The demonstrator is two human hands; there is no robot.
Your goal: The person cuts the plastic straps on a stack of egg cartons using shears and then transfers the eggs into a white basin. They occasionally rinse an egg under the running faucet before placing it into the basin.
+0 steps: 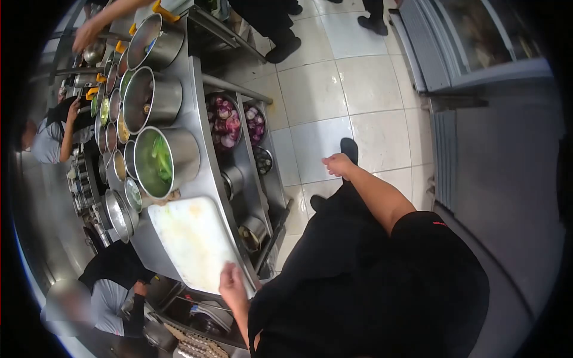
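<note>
Steel counter [197,113]: 3 big pots, 1 cutting board [194,241]. Left hand [231,285] grip flat on board; right hand [338,163] loosely curled, empty.

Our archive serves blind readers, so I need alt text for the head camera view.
The person's left hand rests on a white cutting board on a steel counter; the right hand hangs free over the tiled floor. Steel pots line the counter.

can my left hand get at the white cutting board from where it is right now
Probably yes: the left hand already rests on the near edge of the white cutting board, and nothing lies between them.
</note>
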